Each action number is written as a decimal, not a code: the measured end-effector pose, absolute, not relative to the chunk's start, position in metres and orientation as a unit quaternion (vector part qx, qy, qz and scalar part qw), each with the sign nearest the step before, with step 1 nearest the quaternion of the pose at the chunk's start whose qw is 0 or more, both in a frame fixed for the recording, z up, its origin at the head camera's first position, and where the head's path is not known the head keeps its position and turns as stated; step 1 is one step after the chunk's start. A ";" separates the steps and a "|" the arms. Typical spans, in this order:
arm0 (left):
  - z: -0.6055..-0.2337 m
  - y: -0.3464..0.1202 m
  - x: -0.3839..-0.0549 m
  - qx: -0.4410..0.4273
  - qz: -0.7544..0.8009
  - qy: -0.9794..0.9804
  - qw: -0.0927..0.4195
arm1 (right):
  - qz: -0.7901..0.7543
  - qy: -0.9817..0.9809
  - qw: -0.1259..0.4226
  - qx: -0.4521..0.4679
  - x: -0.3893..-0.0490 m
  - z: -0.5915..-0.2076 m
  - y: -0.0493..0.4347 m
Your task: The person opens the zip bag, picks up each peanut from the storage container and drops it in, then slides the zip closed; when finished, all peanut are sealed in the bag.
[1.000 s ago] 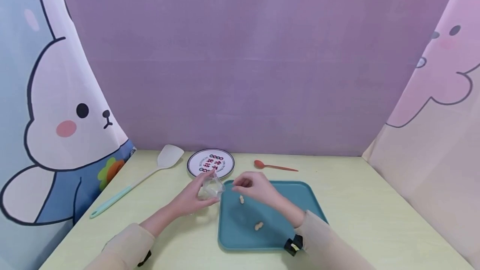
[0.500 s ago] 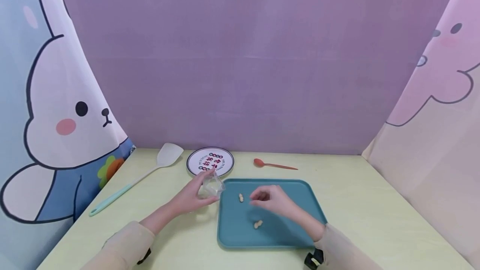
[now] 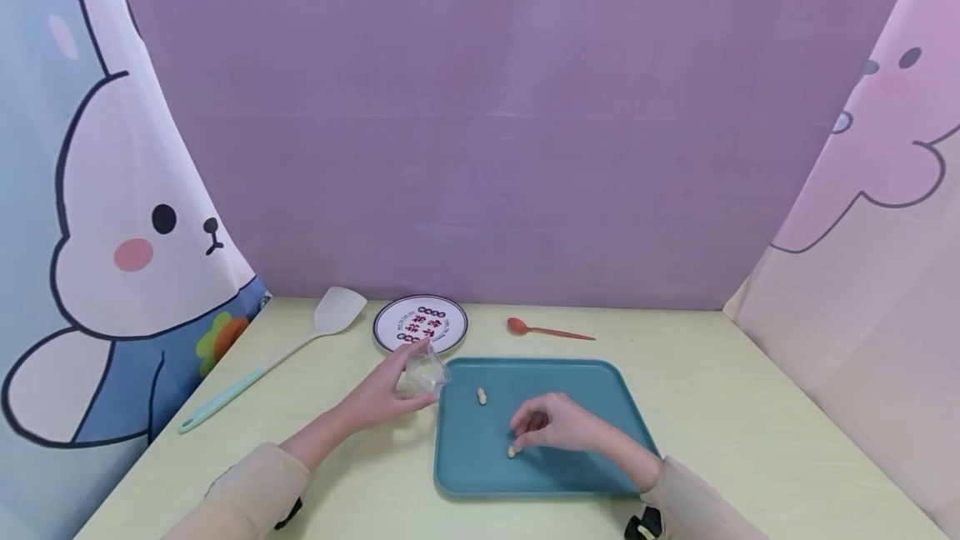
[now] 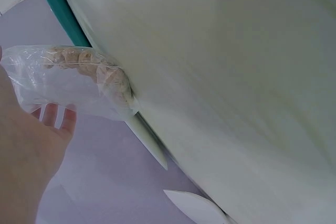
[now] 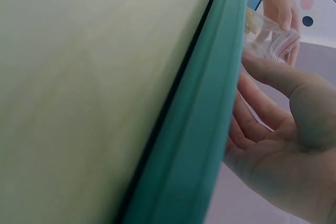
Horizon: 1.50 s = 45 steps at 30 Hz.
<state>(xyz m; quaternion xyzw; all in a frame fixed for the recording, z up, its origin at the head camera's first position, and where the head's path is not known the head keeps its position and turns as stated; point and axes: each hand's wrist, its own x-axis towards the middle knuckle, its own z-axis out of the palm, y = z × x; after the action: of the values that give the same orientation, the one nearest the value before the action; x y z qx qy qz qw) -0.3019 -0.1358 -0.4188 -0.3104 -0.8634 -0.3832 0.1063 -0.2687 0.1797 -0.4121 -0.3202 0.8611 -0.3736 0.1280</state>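
My left hand (image 3: pixel 390 390) holds a clear zip-seal plastic bag (image 3: pixel 426 373) by its sides, just left of the tray. Several unshelled peanuts (image 4: pixel 86 62) lie inside the bag in the left wrist view. Over the teal tray (image 3: pixel 562 486) my right hand (image 3: pixel 558 423) reaches down with bent fingers, a gap showing between index finger and thumb. Its thumb tip is right at one peanut (image 3: pixel 512 452) on the tray. Another peanut (image 3: pixel 482 397) lies farther back on the tray. The tray's rim (image 5: pixel 194 129) hides the right fingertips in the right wrist view.
A round white plate (image 3: pixel 390 327) with red lettering stands behind the left hand. To its left lies a white spatula (image 3: pixel 339 312) with a mint handle. An orange-red spoon (image 3: pixel 517 326) rests behind the tray. A purple cloth (image 3: pixel 480 148) borders the table's back.
My right hand has moved away from the bag's opening, then down and to the right, reaching the nearer peanut on the tray. The left hand stays in place with the bag.
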 end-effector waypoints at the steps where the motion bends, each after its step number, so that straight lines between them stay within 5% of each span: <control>1: -0.418 -0.136 -0.302 -0.311 -0.383 -0.863 0.107 | -0.374 0.860 0.134 -0.321 -0.269 -0.413 0.180; 20: -0.422 -0.136 -0.301 -0.310 -0.388 -0.860 0.115 | -0.339 0.871 0.151 -0.321 -0.270 -0.415 0.182; 45: -0.420 -0.136 -0.303 -0.313 -0.387 -0.860 0.113 | -0.372 0.874 0.015 -0.311 -0.295 -0.380 0.139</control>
<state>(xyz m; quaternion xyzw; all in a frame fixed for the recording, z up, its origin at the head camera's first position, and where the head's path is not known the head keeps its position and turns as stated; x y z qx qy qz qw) -0.3029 -0.1363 -0.4204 -0.3131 -0.8597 -0.3875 0.1127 -0.2946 0.1394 -0.3804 -0.3114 0.8744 -0.3718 0.0151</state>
